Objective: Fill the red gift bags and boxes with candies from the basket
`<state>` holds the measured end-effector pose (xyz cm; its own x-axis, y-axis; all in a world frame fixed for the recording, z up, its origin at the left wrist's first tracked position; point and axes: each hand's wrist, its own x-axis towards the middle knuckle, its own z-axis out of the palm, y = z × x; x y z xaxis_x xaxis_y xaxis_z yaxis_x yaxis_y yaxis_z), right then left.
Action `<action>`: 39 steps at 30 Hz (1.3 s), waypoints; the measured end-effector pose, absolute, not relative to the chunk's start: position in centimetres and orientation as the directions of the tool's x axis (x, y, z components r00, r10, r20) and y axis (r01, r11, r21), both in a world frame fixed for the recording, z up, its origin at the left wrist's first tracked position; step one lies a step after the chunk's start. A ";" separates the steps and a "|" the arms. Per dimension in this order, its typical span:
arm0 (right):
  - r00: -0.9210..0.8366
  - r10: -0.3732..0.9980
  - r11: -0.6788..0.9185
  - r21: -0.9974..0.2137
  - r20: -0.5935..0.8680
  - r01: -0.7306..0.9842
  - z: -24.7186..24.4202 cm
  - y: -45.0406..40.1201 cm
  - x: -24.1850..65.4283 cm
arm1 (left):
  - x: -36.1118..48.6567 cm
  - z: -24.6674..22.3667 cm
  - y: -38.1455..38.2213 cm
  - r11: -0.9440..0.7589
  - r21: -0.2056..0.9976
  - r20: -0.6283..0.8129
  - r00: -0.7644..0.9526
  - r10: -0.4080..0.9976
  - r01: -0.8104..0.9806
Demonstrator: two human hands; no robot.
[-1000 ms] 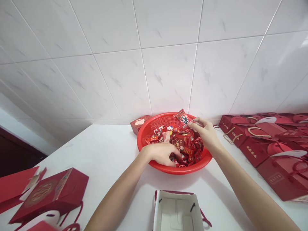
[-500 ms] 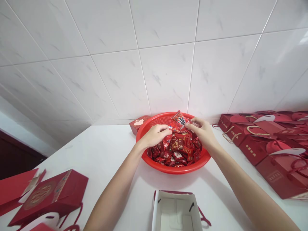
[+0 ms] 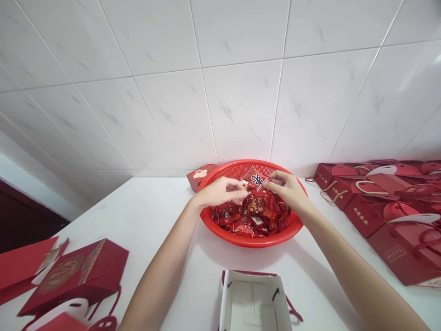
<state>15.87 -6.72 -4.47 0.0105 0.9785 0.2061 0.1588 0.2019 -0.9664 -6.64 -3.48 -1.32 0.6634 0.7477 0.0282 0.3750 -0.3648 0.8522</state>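
Observation:
A red plastic basket [image 3: 250,242] by the wall holds many red candy packets [image 3: 255,204]. Over its left part, my left hand [image 3: 225,191] has its fingers bent together at the candies; what they hold, if anything, is too small to tell. My right hand [image 3: 285,188] pinches a small dark red packet [image 3: 274,181] between thumb and fingers at the basket's right side. Beside it a red packet with black lettering [image 3: 255,178] rests near my fingertips. In front of the basket stands an open box [image 3: 253,303] with a pale inside and a dark red cord.
Rows of closed dark red gift boxes [image 3: 396,225] with cord handles stand on the right. More red boxes [image 3: 76,276] lie at the lower left. A small red box [image 3: 200,175] sits behind the basket's left rim, against the tiled wall [image 3: 241,105].
The lettered packet has dropped lower into the basket, beside my right hand. My left hand has shifted slightly over the candies. A red packet now lies near the basket's front.

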 end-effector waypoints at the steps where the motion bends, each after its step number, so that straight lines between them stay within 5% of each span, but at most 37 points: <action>1: 0.014 0.978 0.205 -0.966 0.210 0.160 -4.6 -6.6 15.9 | -6.9 -1.1 -3.7 -0.426 0.811 0.002 0.726 0.688 0.401; 6: 0.024 0.977 0.206 -0.963 0.214 0.176 -4.6 -6.6 15.9 | -6.1 -1.8 -5.0 -0.597 0.553 -0.229 0.794 0.563 0.582; 9: 0.029 0.979 0.194 -0.962 0.203 0.190 -4.3 -6.8 15.9 | -5.1 -3.3 -5.4 -0.615 0.506 -0.224 0.780 0.584 0.605; 16: 0.048 0.979 0.189 -0.965 0.201 0.181 -4.2 -6.9 15.9 | -5.4 -2.0 -4.8 -0.574 0.686 -0.026 0.804 0.594 0.446; 23: 0.072 0.975 0.198 -0.968 0.211 0.152 -4.3 -6.8 15.9 | -6.1 -2.0 -2.9 -0.326 0.929 0.204 0.497 0.843 0.173; 30: 0.006 0.977 0.211 -0.963 0.215 0.167 -4.0 -7.1 15.8 | -5.9 -3.3 -2.4 -0.215 0.971 0.167 0.353 0.921 0.101; 39: -0.054 0.971 0.240 -0.956 0.234 0.171 -4.1 -7.1 15.9 | -5.2 -2.6 -3.0 -0.386 0.911 0.296 0.421 0.858 0.146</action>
